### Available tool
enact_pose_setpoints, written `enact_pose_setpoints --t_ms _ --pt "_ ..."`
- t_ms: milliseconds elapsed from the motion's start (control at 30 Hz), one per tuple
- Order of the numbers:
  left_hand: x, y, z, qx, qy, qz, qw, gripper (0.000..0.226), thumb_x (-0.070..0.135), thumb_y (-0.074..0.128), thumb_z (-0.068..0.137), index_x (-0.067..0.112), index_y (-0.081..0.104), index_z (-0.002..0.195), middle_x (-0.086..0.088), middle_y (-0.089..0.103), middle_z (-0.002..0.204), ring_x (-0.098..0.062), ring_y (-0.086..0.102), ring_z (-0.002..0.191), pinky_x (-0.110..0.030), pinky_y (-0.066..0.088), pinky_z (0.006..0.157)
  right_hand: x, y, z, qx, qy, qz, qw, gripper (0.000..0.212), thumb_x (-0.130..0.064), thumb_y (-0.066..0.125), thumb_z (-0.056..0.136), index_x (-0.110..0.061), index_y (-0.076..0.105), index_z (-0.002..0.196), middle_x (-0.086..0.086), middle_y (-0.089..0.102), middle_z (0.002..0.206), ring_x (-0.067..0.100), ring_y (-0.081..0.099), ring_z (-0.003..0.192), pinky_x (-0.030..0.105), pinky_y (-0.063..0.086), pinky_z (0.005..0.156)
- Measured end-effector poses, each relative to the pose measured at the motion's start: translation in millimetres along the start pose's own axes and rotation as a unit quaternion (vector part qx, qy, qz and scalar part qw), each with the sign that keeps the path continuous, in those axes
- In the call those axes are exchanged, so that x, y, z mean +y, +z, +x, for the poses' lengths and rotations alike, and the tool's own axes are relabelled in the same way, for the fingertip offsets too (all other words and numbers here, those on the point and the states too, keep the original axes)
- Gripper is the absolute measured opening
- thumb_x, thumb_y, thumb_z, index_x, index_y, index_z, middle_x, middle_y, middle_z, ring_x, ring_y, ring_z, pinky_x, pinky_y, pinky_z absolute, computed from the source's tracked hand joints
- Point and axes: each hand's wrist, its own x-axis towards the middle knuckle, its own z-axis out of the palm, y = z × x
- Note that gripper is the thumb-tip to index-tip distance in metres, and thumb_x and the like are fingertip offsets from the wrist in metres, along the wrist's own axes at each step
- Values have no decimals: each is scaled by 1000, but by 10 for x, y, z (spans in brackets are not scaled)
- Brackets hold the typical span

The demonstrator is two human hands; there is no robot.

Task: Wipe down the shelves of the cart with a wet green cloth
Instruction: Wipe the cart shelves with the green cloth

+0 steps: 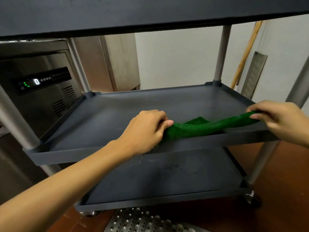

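Head cam: both hands stretch a green cloth [203,127] over the cart's [222,54] middle shelf [117,114].

L hand [145,129] has fingers + thumb curled round the bunched left end of cloth, just inside the shelf's front lip, near its middle. R hand [282,119] pinches the other end btw thumb and fingertips, at the front right corner of the shelf. Cloth is rolled into a thick rope running btw the two hands; its mid part sags onto the shelf behind the front lip, w/ one flat corner lying on the surface. Bottom shelf [167,178] shows below, scuffed; top shelf [133,12] fills the upper frame. Steel appliance w/ lit display [36,82] stands left of cart. Wooden pole [245,54] leans on wall behind, right. Perforated metal grate [138,220] on floor in front.
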Motion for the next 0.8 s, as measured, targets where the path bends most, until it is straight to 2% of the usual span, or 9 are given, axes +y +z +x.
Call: enact_pose_setpoints --t_ms 67,200,267,367,467,533,600,700,800 --pt "22 24 52 3 5 -8 1000 27 38 54 101 17 68 95 4 66 87 -18 60 80 -42 52 72 82 -73 -69 10 12 1 1000 31 -6 67 85 -30 64 103 -13 66 93 13 64 81 30 47 73" --pt "58 93 182 20 8 -3 1000 26 38 56 100 17 68 91 5 67 86 -21 61 81 -39 50 67 131 -250 -203 25 33 13 999 24 -23 58 89 -43 59 102 -20 65 96 11 65 83 33 48 72" --pt "41 120 264 29 5 15 999 27 39 56 100 17 67 90 5 66 86 -22 60 82 -37 47 63 79 -313 -223 24 39 26 999 19 -30 54 90 -42 61 102 -22 65 97 10 65 84 34 49 72" --pt "-60 126 423 27 -13 14 999 30 35 57 100 11 67 86 -1 65 79 -24 59 77 -38 45 62 -30 -317 -167 31 49 37 998 16 -29 56 91 -32 67 103 -14 68 94 10 65 82 38 52 70" --pt "-183 121 588 32 -59 -3 998 33 29 59 100 5 64 79 -6 58 63 -22 55 62 -33 33 56 -100 -277 -59 41 71 74 994 15 -19 64 91 -26 71 102 -11 70 92 1 64 84 26 50 70" --pt "-240 136 690 32 -94 -41 994 31 26 60 100 4 63 78 -10 61 62 -19 60 54 -29 41 52 -133 -253 41 43 90 103 990 15 -18 66 91 -25 72 103 -11 71 93 1 65 85 23 50 73" --pt "-269 170 792 29 -123 -72 989 29 23 60 100 2 65 82 -15 66 68 -14 63 49 -17 44 45 -117 -226 165 35 106 120 986 14 -19 66 92 -27 72 101 -14 70 92 0 67 77 15 50 70" --pt "-291 228 1017 37 -123 -27 991 25 21 61 100 3 70 86 -6 63 75 -8 53 57 -18 31 52 1 -175 421 19 141 136 980 13 -19 65 93 -29 71 99 -14 70 91 1 68 66 13 49 65" --pt "-284 246 1387 51 -127 -19 990 19 16 61 99 1 72 92 -13 68 91 -20 59 79 -16 33 68 203 -121 759 28 170 124 977 13 -17 64 94 -24 72 101 -9 69 93 4 66 72 9 45 68"
